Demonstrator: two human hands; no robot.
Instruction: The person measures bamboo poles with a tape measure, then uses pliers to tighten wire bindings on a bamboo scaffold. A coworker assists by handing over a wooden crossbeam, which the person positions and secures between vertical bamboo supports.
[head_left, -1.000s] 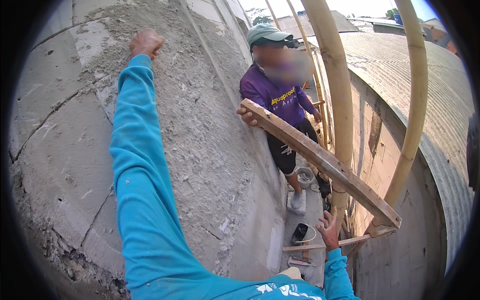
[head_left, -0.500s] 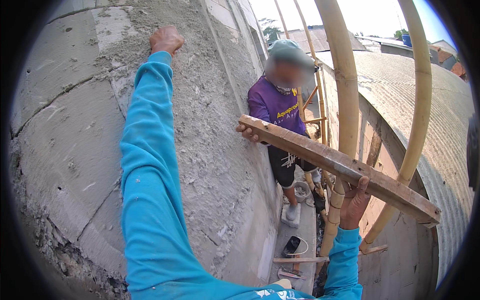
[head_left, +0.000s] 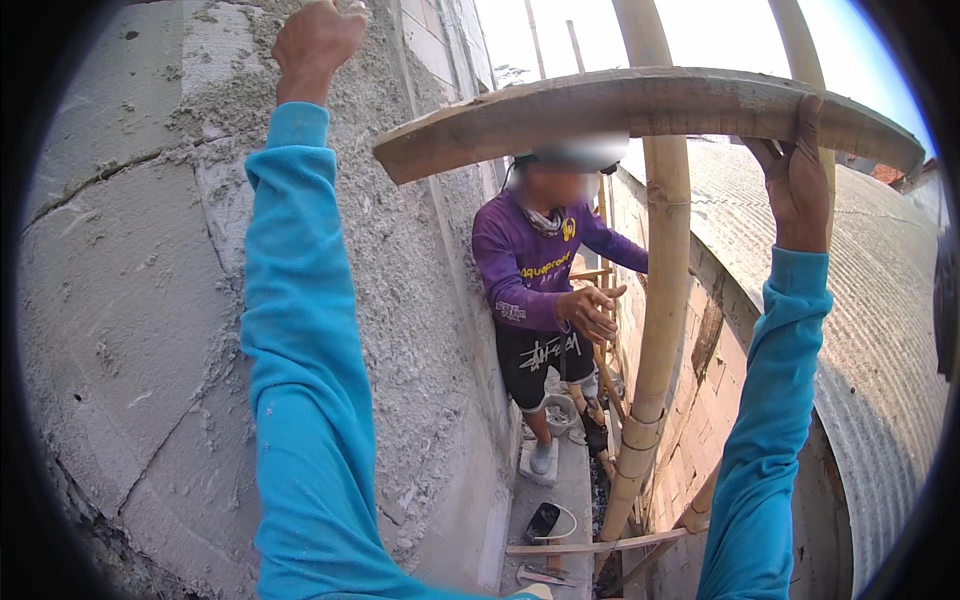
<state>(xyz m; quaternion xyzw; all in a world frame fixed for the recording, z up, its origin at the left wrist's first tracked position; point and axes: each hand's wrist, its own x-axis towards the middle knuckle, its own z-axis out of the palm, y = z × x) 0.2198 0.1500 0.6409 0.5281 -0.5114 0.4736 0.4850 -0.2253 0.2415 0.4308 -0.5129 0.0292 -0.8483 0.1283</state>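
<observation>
My right hand (head_left: 800, 190) grips a long wooden plank (head_left: 600, 112) near its right end, thumb on the near face and fingers beneath. The plank is held up high and runs across the view; its left end is close to the rough grey wall (head_left: 400, 330). My left hand (head_left: 318, 45) is raised against the upper wall, beside a patch of coarse mortar. Its fingers are closed; whatever they hold, if anything, I cannot make out. A co-worker in a purple shirt (head_left: 530, 255) stands beyond the plank, one hand (head_left: 592, 312) extended with fingers apart, not touching it.
Bamboo poles (head_left: 660, 250) rise on the right, before a curved corrugated roof (head_left: 880, 400). Below lies a narrow ledge with a bucket (head_left: 560, 412), a black container (head_left: 543, 522) with a pale handle, and a hand tool (head_left: 545, 575). A wooden crosspiece (head_left: 610, 544) spans the gap.
The plank has been lifted, turned nearly level and shifted right in my right hand. The co-worker's hand has come off its left end. My left hand appears higher in the view.
</observation>
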